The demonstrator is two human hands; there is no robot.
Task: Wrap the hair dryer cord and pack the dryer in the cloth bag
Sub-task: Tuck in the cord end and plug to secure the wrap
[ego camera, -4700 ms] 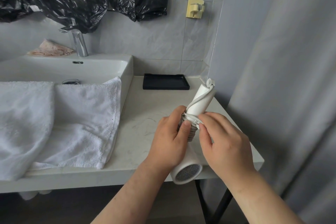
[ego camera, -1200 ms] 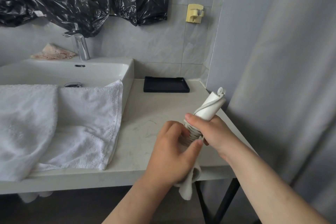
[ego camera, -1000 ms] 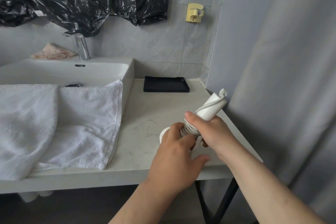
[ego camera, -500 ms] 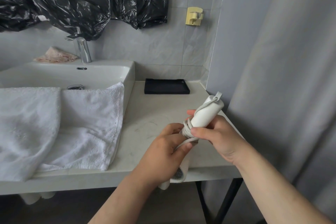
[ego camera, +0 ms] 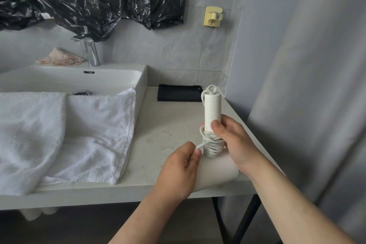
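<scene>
The white hair dryer point(ego camera: 212, 109) stands handle-up over the countertop point(ego camera: 158, 125), at about 4 o'clock from the view's centre. Its plastic shell looks rigid, fairly light and probably slippery, so the handle is the sound place to grip. The cord point(ego camera: 213, 144) is pliable and springy, and its coils round the handle's base would likely loosen if released. The right hand point(ego camera: 235, 144) wraps the handle just above the coils. The left hand point(ego camera: 180, 166), at 8 o'clock of them, pinches the cord's free run. No cloth bag shows.
</scene>
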